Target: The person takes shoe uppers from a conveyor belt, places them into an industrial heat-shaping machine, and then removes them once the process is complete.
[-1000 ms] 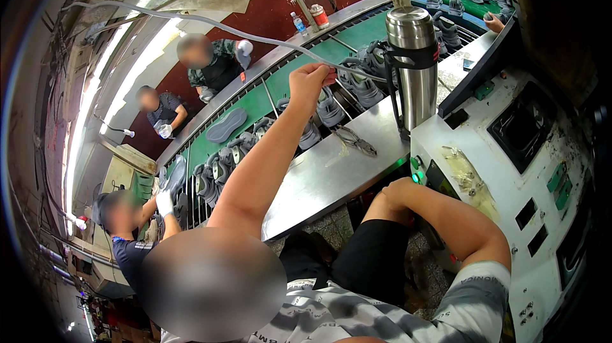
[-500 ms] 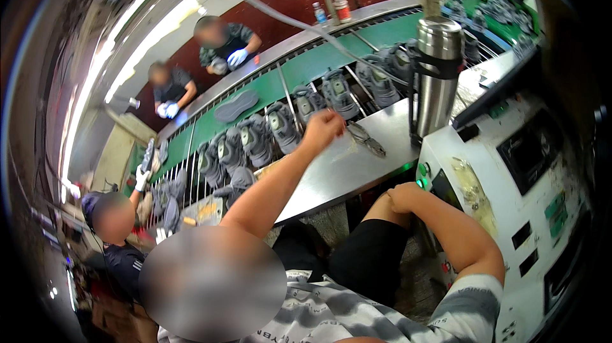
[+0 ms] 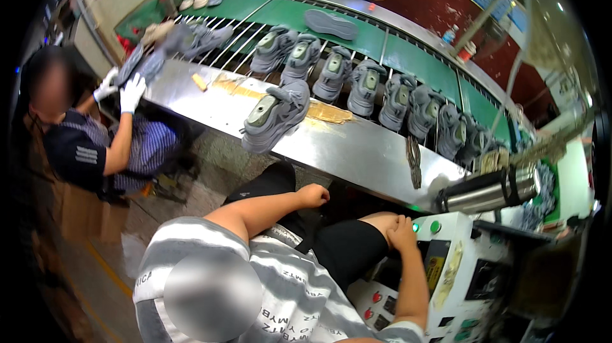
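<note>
My left hand (image 3: pixel 313 196) hovers over my lap, short of the metal table's near edge, its fingers curled into a loose fist and nothing showing in it. On my right knee rests my right hand (image 3: pixel 401 233), fingers loosely bent, beside a lit green button (image 3: pixel 415 227) on a white machine. The single grey shoe (image 3: pixel 275 116) lies nearest to my left hand, toe by the table's edge. A long dark tool, perhaps pliers (image 3: pixel 414 163), lies on the metal further right.
Several grey shoes (image 3: pixel 365 88) stand along a roller rack, with a shoe sole (image 3: pixel 330 24) on the green belt behind. A steel flask (image 3: pixel 494 190) stands by the white control box (image 3: pixel 446 279). At left a gloved co-worker (image 3: pixel 121 132) handles shoe parts; two people sit across.
My left hand has drawn back from above the table, near the dark tool, to over my lap. My right hand stays on my knee. The view has turned leftward.
</note>
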Action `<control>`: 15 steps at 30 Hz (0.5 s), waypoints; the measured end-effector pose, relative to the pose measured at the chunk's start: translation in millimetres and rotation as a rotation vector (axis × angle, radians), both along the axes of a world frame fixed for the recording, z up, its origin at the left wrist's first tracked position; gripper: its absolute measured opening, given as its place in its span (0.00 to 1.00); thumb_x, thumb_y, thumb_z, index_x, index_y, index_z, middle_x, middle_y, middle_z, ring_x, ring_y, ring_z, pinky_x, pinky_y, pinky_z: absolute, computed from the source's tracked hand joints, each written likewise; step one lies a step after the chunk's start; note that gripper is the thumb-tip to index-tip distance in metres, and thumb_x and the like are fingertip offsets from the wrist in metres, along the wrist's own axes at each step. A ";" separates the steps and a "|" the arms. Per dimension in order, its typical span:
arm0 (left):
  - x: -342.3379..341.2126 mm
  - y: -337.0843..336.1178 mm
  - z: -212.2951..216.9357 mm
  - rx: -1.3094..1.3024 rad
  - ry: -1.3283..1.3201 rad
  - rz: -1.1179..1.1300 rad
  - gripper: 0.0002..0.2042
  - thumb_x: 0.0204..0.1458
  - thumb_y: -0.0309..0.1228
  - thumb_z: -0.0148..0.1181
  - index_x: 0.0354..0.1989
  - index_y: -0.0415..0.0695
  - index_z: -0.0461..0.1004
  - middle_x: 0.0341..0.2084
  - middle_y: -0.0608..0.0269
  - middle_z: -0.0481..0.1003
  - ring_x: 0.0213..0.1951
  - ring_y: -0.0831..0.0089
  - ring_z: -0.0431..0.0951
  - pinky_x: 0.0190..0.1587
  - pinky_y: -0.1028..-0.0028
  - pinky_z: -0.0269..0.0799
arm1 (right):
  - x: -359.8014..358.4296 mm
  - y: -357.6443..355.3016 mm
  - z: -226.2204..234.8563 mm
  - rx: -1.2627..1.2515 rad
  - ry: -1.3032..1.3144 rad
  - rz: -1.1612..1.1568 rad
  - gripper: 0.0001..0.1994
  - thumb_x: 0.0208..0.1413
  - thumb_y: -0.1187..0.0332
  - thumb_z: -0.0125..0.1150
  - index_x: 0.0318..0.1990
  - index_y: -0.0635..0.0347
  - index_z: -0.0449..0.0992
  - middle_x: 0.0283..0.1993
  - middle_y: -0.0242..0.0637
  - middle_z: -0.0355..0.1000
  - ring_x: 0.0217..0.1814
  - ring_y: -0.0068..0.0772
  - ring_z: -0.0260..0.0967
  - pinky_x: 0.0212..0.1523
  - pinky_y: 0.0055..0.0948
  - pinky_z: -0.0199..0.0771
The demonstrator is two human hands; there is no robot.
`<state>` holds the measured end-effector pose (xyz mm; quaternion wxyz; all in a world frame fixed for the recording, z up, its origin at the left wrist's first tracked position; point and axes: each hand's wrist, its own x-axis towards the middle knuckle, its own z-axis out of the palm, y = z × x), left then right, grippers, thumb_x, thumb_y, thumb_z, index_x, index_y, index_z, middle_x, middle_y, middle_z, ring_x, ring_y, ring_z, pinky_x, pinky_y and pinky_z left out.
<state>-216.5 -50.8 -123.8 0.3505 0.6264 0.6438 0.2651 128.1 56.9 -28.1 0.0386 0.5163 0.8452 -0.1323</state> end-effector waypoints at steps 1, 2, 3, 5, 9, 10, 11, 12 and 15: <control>-4.4 -2.9 -2.1 0.140 -0.007 0.016 0.10 0.44 0.35 0.62 0.29 0.42 0.80 0.26 0.51 0.77 0.33 0.54 0.78 0.38 0.59 0.73 | -0.5 -5.5 -15.4 0.082 0.014 -0.041 0.17 0.44 0.63 0.54 0.42 0.58 0.65 0.43 0.51 0.63 0.47 0.60 0.63 0.45 0.52 0.67; -8.9 -6.7 -2.9 0.279 -0.003 0.041 0.09 0.43 0.34 0.62 0.30 0.43 0.80 0.27 0.52 0.77 0.33 0.55 0.78 0.38 0.60 0.73 | -2.8 -10.6 -26.4 0.162 0.038 -0.074 0.16 0.45 0.65 0.53 0.42 0.59 0.65 0.43 0.52 0.63 0.47 0.60 0.63 0.46 0.52 0.67; -17.3 -7.8 2.4 0.312 -0.022 0.021 0.08 0.42 0.32 0.62 0.30 0.44 0.80 0.27 0.54 0.76 0.34 0.56 0.78 0.38 0.61 0.73 | -12.1 -21.7 -31.8 0.254 0.052 -0.124 0.16 0.46 0.67 0.52 0.43 0.60 0.66 0.44 0.52 0.62 0.49 0.60 0.62 0.49 0.51 0.66; -26.0 -11.5 32.9 0.277 -0.067 0.032 0.07 0.42 0.31 0.62 0.29 0.43 0.79 0.25 0.55 0.76 0.33 0.57 0.78 0.37 0.62 0.73 | -23.8 -39.0 -41.2 0.330 0.073 -0.255 0.18 0.48 0.71 0.50 0.49 0.60 0.66 0.49 0.52 0.62 0.53 0.59 0.58 0.56 0.48 0.61; -65.1 -13.5 105.9 0.471 -0.018 0.050 0.05 0.40 0.30 0.60 0.23 0.43 0.75 0.23 0.56 0.74 0.29 0.56 0.76 0.32 0.63 0.72 | -31.3 -57.1 -59.2 0.374 0.271 -0.370 0.22 0.48 0.72 0.49 0.54 0.56 0.67 0.54 0.50 0.63 0.56 0.58 0.58 0.58 0.48 0.59; -76.7 -12.7 121.0 0.565 0.007 0.086 0.04 0.39 0.29 0.60 0.22 0.43 0.74 0.22 0.56 0.73 0.28 0.56 0.75 0.32 0.63 0.71 | -31.5 -58.3 -59.9 0.365 0.288 -0.382 0.21 0.48 0.72 0.49 0.54 0.56 0.68 0.53 0.50 0.63 0.56 0.58 0.58 0.58 0.48 0.59; -90.4 -11.6 138.2 0.680 -0.011 0.159 0.04 0.40 0.29 0.60 0.21 0.43 0.73 0.21 0.57 0.72 0.27 0.56 0.74 0.31 0.63 0.70 | -30.2 -56.0 -62.4 0.357 0.306 -0.396 0.21 0.48 0.72 0.49 0.53 0.56 0.68 0.53 0.50 0.63 0.56 0.57 0.58 0.58 0.48 0.59; -103.7 -10.3 156.2 0.795 -0.035 0.226 0.05 0.41 0.28 0.61 0.20 0.42 0.72 0.20 0.57 0.72 0.26 0.56 0.73 0.30 0.63 0.69 | -27.1 -54.8 -65.2 0.352 0.323 -0.416 0.21 0.48 0.72 0.49 0.53 0.55 0.68 0.53 0.50 0.63 0.56 0.57 0.58 0.58 0.48 0.59; -141.3 -22.8 210.6 0.821 0.108 0.350 0.06 0.46 0.25 0.61 0.21 0.38 0.71 0.21 0.55 0.71 0.27 0.57 0.73 0.30 0.66 0.69 | -28.1 -52.9 -63.9 0.301 0.317 -0.489 0.20 0.50 0.71 0.49 0.53 0.53 0.68 0.53 0.50 0.63 0.56 0.57 0.58 0.58 0.47 0.59</control>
